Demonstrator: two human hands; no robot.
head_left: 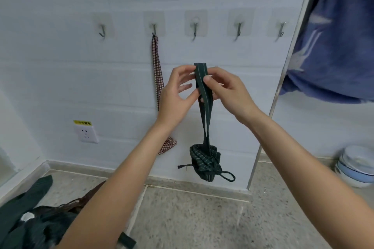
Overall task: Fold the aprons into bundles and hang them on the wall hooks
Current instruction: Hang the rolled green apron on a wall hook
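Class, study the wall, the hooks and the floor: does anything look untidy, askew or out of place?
Yes. A heap of dark aprons lies crumpled on the floor at lower left, unfolded. The green bundle, held by both hands, has a loose tie loop trailing out.

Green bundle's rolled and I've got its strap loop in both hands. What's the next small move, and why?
Probably lift the strap loop onto the bare middle hook right above it. Both hands pinch it, the green bundle hangs free below, and the checked apron fills the hook to its left.
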